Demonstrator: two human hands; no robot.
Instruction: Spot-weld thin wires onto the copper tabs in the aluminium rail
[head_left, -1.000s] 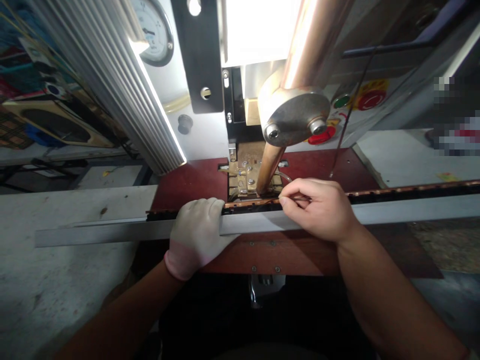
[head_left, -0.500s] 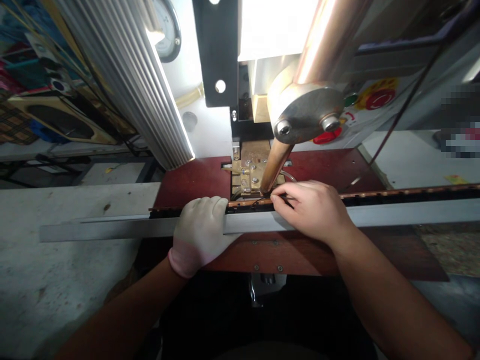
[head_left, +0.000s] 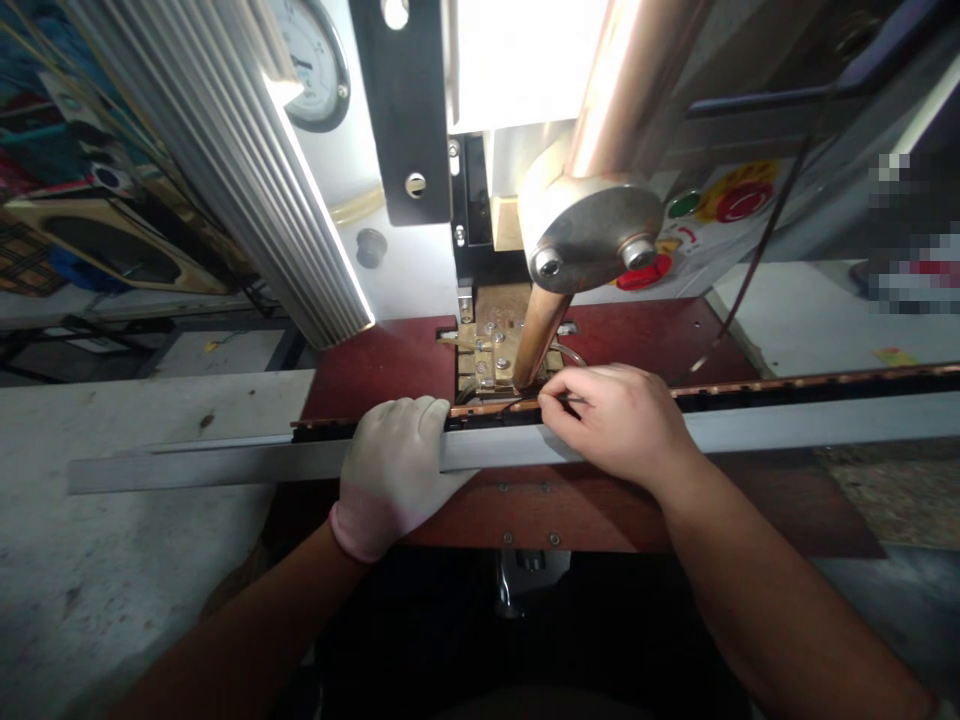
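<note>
A long grey metal bar point(head_left: 772, 425) runs across the red-brown work table point(head_left: 600, 508), with a copper-coloured strip point(head_left: 491, 409) and dark parts along its far edge. My left hand point(head_left: 394, 470), in a white glove with a pink cuff, is wrapped round the bar left of the middle. My bare right hand point(head_left: 619, 420) rests over the bar and pinches a thin dark wire-like piece point(head_left: 517, 404) between thumb and forefinger. Just beyond the fingertips, a slanted copper rod point(head_left: 541, 335) comes down at the brass block point(head_left: 502, 350); its tip's contact is hard to make out.
Above the block stands a machine with a thick copper arm point(head_left: 600, 110) and a round clamp point(head_left: 596, 235). Its panel has a red emergency button point(head_left: 742, 200). A ribbed metal lamp housing point(head_left: 225, 150) and a pressure gauge point(head_left: 307, 65) are at left. White tabletops flank both sides.
The camera view has shifted slightly, so the machine appears a little further left. Both hands keep their places on the bar, and the pinch of the right fingers looks the same.
</note>
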